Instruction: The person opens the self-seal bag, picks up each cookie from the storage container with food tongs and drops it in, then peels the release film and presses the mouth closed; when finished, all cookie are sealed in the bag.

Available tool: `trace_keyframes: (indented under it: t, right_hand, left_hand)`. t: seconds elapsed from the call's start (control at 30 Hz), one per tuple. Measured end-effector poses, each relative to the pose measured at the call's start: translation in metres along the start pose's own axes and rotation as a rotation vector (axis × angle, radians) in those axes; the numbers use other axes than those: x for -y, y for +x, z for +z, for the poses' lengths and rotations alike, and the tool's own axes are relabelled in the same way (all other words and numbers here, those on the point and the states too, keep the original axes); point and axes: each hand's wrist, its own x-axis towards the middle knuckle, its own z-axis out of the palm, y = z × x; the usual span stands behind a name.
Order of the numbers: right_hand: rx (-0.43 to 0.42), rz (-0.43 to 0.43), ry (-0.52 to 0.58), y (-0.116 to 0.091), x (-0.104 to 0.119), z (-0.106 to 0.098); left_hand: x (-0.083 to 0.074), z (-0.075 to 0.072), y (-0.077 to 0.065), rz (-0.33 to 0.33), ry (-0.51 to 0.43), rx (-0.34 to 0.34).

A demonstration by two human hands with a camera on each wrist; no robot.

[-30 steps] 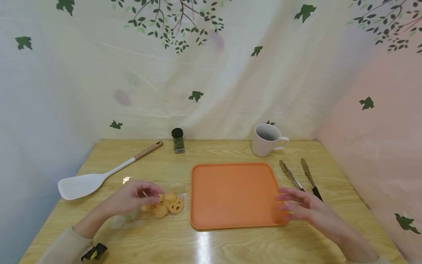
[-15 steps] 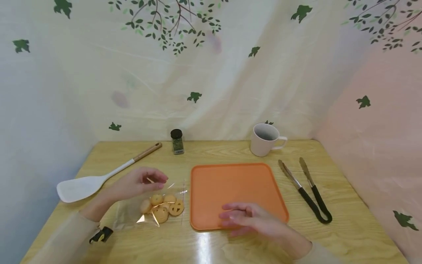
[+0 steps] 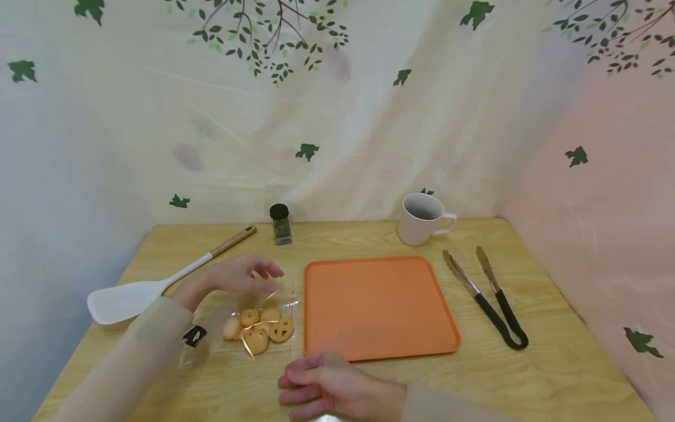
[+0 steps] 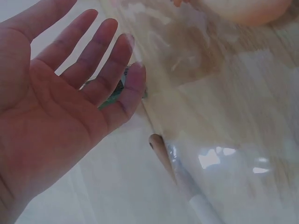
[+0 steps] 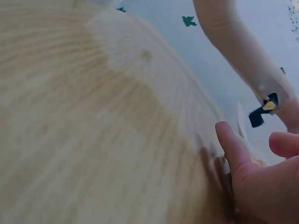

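A clear plastic bag holding several round cookies lies left of the orange tray. Just beyond the cookies, my left hand hovers with relaxed fingers and holds nothing. In the left wrist view its palm faces the camera, fingers spread and slightly bent, the shiny bag film beside them. My right hand is at the table's front, nearer me than the tray's front left corner. Its fingers extend to the left and nothing is in them. The right wrist view shows the thumb raised over the wood.
A white spatula with a wooden handle lies at the left. Toward the back stand a spice jar with a black lid and a white mug. Black-handled tongs rest right of the tray. A patterned curtain closes off the back.
My right hand has swept left from the tray's right edge to the table's front. My left hand has lifted off the cookies and shifted away from me and slightly right.
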Motion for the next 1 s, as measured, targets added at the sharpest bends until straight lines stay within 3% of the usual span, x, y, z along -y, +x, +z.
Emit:
trace_keyframes:
  t: [0.2, 0.4, 0.53, 1.0]
  right_hand:
    - [-0.012, 0.072, 0.103, 0.01, -0.005, 0.013]
    - [-0.046, 0.016, 0.207, 0.025, -0.008, 0.028]
    - [-0.09, 0.006, 0.211, 0.034, -0.008, 0.031]
    - [-0.111, 0.043, 0.171, 0.04, -0.008, 0.031]
  left_hand:
    - [0.009, 0.001, 0.015, -0.058, -0.047, 0.055]
    - [0.014, 0.004, 0.022, -0.032, -0.061, 0.08]
    - [0.016, 0.007, 0.022, 0.002, -0.098, 0.094]
    - [0.017, 0.009, 0.013, -0.061, -0.184, 0.095]
